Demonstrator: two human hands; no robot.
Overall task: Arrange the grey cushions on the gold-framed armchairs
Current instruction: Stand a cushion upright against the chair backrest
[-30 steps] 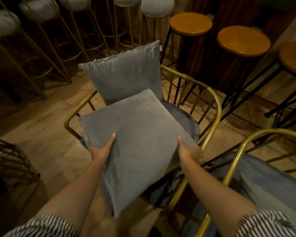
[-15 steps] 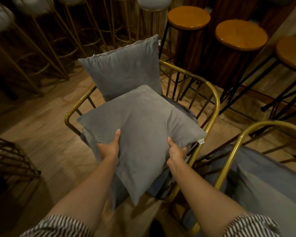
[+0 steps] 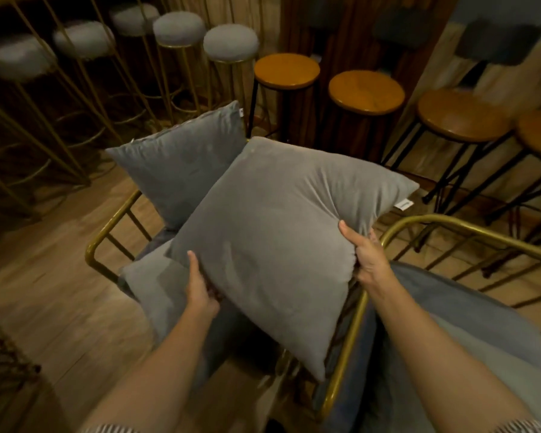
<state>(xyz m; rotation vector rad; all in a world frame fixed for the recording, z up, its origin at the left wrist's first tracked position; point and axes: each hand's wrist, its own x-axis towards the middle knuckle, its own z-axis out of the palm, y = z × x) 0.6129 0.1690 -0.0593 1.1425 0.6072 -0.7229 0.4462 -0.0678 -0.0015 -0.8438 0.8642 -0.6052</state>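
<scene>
I hold a grey square cushion (image 3: 281,242) lifted and tilted above the gold-framed armchair (image 3: 107,232). My left hand (image 3: 200,292) grips its lower left edge from underneath. My right hand (image 3: 366,257) pinches its right edge. A second grey cushion (image 3: 181,164) leans upright against the chair's back. A third grey cushion (image 3: 156,285) lies on the seat below the one I hold. Part of a second gold-framed armchair (image 3: 469,232) with a blue-grey seat stands at the right.
Grey-topped gold bar stools (image 3: 230,42) line the back left. Wooden-topped black-legged stools (image 3: 366,92) stand at the back right. A dark wire-framed object (image 3: 3,360) sits at the lower left on the wooden floor (image 3: 44,276).
The cushion in my hands has risen off the seat and swung up to the right, uncovering another cushion beneath. Both hands shifted their grip along its edges.
</scene>
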